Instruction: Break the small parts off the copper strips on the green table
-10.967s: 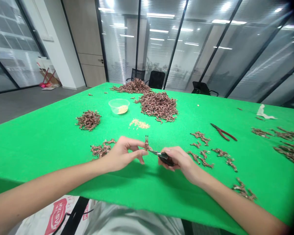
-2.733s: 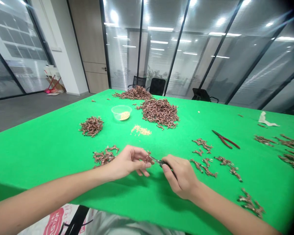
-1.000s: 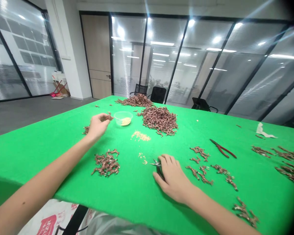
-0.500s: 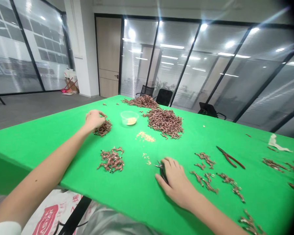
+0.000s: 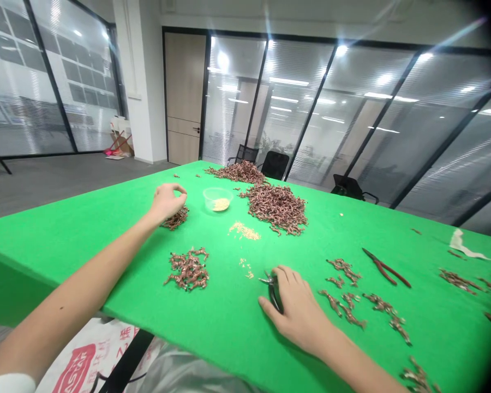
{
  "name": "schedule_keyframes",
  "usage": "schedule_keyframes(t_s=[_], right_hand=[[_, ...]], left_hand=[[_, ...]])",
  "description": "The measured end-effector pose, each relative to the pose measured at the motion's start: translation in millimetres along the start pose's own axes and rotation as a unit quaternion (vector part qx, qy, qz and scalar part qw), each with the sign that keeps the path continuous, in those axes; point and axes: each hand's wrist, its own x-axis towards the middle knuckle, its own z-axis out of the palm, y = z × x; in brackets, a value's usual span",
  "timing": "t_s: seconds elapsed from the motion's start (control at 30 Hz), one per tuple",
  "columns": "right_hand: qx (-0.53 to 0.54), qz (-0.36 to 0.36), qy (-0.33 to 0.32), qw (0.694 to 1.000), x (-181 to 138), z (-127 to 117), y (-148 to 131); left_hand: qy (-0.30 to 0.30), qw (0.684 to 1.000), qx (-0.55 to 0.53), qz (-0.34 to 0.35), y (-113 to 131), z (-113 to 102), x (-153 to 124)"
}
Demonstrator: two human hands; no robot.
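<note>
My left hand (image 5: 167, 203) is over a small pile of brown figures (image 5: 177, 218), its fingers curled into a pinch. Whatever is between the fingertips is too small or hidden to make out. My right hand (image 5: 297, 305) rests on the table, closed over black-handled nippers (image 5: 275, 295) whose metal jaws point left. Between the hands lies a loose group of brown animal-like figures (image 5: 188, 269). Tiny pale pieces (image 5: 244, 231) are scattered on the green cloth, and more lie inside a clear plastic bowl (image 5: 217, 201).
Two large heaps of brown figures (image 5: 276, 207) lie toward the back of the green table (image 5: 118, 240). Right of my right hand are several scattered figures (image 5: 349, 314), red-handled pliers (image 5: 387, 267) and a crumpled white tissue (image 5: 466, 245). Black chairs (image 5: 275, 165) stand behind.
My left hand has lifted slightly and shifted right over the small pile. My right hand stays on the nippers. The whole view has shifted slightly.
</note>
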Motion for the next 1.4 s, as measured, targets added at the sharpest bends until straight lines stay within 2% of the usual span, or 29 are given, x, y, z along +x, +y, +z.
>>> schedule_keyframes(t_s=[0.2, 0.37, 0.5, 0.6, 0.73, 0.9, 1.23, 1.4], right_hand=[[-0.015, 0.001, 0.023, 1.0, 2, 3, 0], [-0.032, -0.002, 0.063, 0.998, 6, 4, 6], [-0.03, -0.014, 0.088, 0.996, 10, 4, 10], [-0.015, -0.03, 0.106, 0.994, 14, 5, 15], [0.005, -0.043, 0.117, 0.992, 18, 6, 20], [0.032, -0.022, 0.131, 0.991, 22, 4, 22], [0.043, -0.012, 0.183, 0.982, 27, -6, 27], [0.049, -0.03, 0.189, 0.98, 31, -18, 39]], left_hand=[[-0.103, 0.982, -0.02, 0.157, 24, 35, -32], [-0.236, 0.929, -0.03, 0.283, 41, 48, -61], [-0.336, 0.881, -0.025, 0.333, 42, 51, -70], [-0.376, 0.863, -0.018, 0.336, 38, 54, -70], [-0.39, 0.862, -0.01, 0.323, 34, 58, -68], [-0.383, 0.865, -0.004, 0.323, 37, 54, -68], [-0.336, 0.859, -0.014, 0.386, 53, 25, -66], [-0.336, 0.859, -0.009, 0.386, 53, 4, -60]])
